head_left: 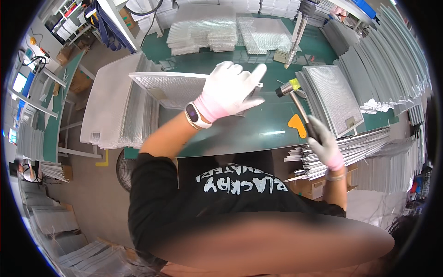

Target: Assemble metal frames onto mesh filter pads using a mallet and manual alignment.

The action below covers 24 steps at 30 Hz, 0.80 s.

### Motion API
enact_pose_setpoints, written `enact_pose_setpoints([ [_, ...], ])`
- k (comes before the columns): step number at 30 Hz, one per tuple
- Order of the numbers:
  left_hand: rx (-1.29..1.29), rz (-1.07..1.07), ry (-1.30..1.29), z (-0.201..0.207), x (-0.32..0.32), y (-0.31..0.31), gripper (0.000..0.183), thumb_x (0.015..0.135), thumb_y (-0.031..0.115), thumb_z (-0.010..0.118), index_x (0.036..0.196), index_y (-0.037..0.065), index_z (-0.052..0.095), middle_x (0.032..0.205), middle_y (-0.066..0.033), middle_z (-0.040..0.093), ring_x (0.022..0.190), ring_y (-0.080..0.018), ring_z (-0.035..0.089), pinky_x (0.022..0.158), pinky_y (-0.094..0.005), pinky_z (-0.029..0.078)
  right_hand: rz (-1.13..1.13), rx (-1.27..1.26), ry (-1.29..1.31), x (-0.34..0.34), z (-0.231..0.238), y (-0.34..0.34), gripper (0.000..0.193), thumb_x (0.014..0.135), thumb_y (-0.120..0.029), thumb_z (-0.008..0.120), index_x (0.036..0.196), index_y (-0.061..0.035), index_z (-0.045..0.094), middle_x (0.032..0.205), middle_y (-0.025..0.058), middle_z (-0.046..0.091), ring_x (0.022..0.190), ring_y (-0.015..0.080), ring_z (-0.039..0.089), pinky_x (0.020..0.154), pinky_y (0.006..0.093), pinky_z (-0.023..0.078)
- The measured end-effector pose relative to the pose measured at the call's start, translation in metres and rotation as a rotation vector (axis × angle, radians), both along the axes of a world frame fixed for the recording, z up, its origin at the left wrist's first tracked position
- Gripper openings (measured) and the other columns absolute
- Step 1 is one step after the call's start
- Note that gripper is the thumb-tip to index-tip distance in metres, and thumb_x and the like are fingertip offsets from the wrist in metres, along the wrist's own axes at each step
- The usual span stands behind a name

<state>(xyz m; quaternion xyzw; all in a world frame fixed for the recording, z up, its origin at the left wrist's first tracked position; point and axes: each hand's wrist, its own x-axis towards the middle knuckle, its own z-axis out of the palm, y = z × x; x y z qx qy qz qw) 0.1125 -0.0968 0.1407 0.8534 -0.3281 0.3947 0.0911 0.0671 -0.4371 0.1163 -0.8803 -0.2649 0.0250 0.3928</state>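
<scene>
— Step shown?
— Steadying, I judge: my left hand [230, 87], thumb and forefinger wide, overlaps the mesh panel [175, 87], upper centre; whether it grips, I cannot tell; my right hand [324, 144] grasps the hammer [300, 107], right of centre
— Next move?
— Probably calls for a firmly braced panel

A dark blue cloth garment [107, 28] hangs at the upper left. A yellow L-shaped floor mark [106, 158] lies near a round black wire cage [123, 171], perhaps of a fan.
</scene>
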Motion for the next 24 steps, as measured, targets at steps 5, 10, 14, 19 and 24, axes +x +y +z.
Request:
enact_pose_setpoints([
  [5,-0.158,0.171,-0.096,-0.015,0.009,-0.015,0.08,0.061,0.042,0.081,0.125,0.003,0.055,0.067,-0.0047,0.053,0.064,-0.0236,0.054,0.072,-0.041,0.045,0.172,0.124,-0.388,0.002,0.082,0.001,0.062,0.092,-0.008,0.056,0.146,0.0022,0.029,0.09,0.0082,0.059,0.067,0.0121,0.053,0.062,0.0252,0.045],
  [10,-0.24,0.253,-0.096,-0.017,0.017,-0.022,0.076,0.063,0.036,0.079,0.127,0.003,0.054,0.062,-0.0046,0.05,0.06,-0.0227,0.052,0.064,-0.0378,0.041,0.105,0.134,-0.675,0.014,0.07,0.029,0.056,0.093,-0.008,0.054,0.144,0.003,0.033,0.088,0.0116,0.058,0.065,0.0162,0.054,0.06,0.0279,0.046],
  [14,-0.24,0.273,-0.058,-0.018,0.021,-0.021,0.076,0.063,0.035,0.078,0.127,0.003,0.053,0.061,-0.0042,0.049,0.06,-0.0228,0.052,0.064,-0.0381,0.041,0.223,-0.454,-0.435,0.011,0.092,0.052,0.048,0.09,-0.004,0.056,0.136,0.0038,0.046,0.096,0.0157,0.063,0.072,0.0271,0.062,0.07,0.0336,0.051],
  [19,-0.223,0.271,-0.013,-0.015,0.019,-0.02,0.076,0.063,0.036,0.077,0.127,0.003,0.054,0.06,-0.0032,0.049,0.059,-0.022,0.052,0.063,-0.0383,0.04,-0.053,0.141,-0.388,0.0,0.092,0.052,0.055,0.086,0.001,0.056,0.139,0.0008,0.043,0.095,0.0164,0.064,0.074,0.0281,0.063,0.073,0.0318,0.052],
  [24,-0.286,0.224,-0.099,-0.02,0.018,-0.02,0.068,0.063,0.036,0.077,0.121,0.006,0.058,0.06,-0.0031,0.049,0.057,-0.0212,0.05,0.062,-0.0379,0.04,0.095,-0.357,-0.248,0.01,0.061,0.05,0.058,0.083,0.001,0.055,0.14,-0.0067,0.044,0.096,0.0234,0.063,0.083,0.0386,0.063,0.073,0.0417,0.051],
])
